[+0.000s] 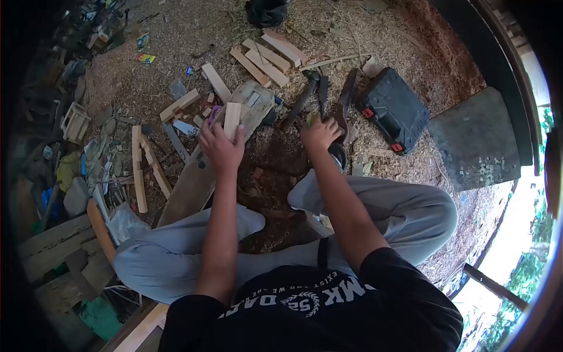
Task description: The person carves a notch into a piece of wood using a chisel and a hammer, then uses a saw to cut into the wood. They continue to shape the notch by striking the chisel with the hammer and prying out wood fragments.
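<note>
My left hand [221, 146] is closed round a short pale wood block [233, 119], held at the end of a long worn board [249, 105]. My right hand [321, 134] reaches down among the tools on the ground. Its fingers curl over the handle end of what looks like a chisel, whose dark flat blade [323, 91] points away from me; the handle is mostly hidden. Just right of these fingers lies a tool with a brown wooden handle [339, 115] and a long dark blade. A hammer-like tool [300, 104] rests on the left.
A black tool case [396, 110] with red latches lies to the right. Several cut wood pieces [267, 61] lie ahead on the shavings. Joined wood strips [139, 167] lie left, near scattered clutter. A dark flat panel [478, 138] leans at far right.
</note>
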Tool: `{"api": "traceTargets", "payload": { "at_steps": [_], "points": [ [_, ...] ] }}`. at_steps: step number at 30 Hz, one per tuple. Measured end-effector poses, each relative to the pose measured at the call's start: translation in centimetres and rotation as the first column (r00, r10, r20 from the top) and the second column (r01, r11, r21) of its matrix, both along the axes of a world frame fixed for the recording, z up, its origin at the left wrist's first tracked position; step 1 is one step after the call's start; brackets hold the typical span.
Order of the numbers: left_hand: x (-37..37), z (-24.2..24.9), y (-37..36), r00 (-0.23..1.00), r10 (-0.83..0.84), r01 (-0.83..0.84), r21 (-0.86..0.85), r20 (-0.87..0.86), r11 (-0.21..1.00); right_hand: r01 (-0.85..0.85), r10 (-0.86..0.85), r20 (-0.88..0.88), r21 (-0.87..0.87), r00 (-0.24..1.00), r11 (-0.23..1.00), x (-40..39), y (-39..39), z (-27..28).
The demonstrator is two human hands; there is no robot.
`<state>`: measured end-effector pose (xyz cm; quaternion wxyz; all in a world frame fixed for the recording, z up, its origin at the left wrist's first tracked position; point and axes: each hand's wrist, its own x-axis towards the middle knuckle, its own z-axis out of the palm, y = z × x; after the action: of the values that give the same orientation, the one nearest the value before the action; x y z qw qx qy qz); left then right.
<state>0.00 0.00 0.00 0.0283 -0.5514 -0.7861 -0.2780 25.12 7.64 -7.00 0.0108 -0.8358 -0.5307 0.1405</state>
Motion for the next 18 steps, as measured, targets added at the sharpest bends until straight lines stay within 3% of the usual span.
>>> {"api": "traceTargets", "payload": {
  "at_steps": [2, 3, 5, 7, 11, 13, 16, 18],
  "points": [
    [0.2, 1.1, -1.4, 0.996, -0.084, 0.085, 0.031, -0.022, 0.996, -0.221, 0.222, -0.090, 0.019, 0.971, 0.975, -1.1, -1.9, 1.5],
    [-0.1, -0.1, 2.3, 0.997, -0.070, 0.071, 0.075, -0.014, 0.995, -0.234, 0.238, -0.070, 0.059, 0.969, 0.970, -1.6, 2.3, -0.1],
    [-0.4, 0.4, 1.3, 0.989, -0.108, 0.095, 0.122, 0.105, 0.988, -0.278, 0.264, -0.386, 0.021, 0.884, 0.960, -3.3, 1.8, -2.0],
    [-0.6, 0.3, 1.0, 0.985, -0.118, 0.102, 0.123, 0.129, 0.987, -0.317, 0.335, -0.361, 0.109, 0.870, 0.942, -3.9, 1.3, -4.6],
    [-1.1, 0.6, 0.9, 0.957, -0.199, 0.161, 0.181, 0.211, 0.970, -0.269, 0.315, -0.396, 0.168, 0.863, 0.948, -3.3, 1.5, -5.2],
    [-1.3, 0.7, 0.8, 0.956, -0.206, 0.159, 0.220, 0.209, 0.962, -0.221, 0.236, -0.490, 0.088, 0.839, 0.971, -2.7, 1.6, -3.4],
    [-1.5, 0.9, 0.6, 0.914, -0.262, 0.180, 0.268, 0.311, 0.946, -0.192, 0.235, -0.506, 0.138, 0.830, 0.972, -2.0, 2.5, -1.3],
    [-1.5, 1.0, 0.6, 0.910, -0.248, 0.197, 0.180, 0.332, 0.964, -0.175, 0.268, -0.596, 0.211, 0.757, 0.962, -0.9, 4.5, -0.3]
  ]
}}
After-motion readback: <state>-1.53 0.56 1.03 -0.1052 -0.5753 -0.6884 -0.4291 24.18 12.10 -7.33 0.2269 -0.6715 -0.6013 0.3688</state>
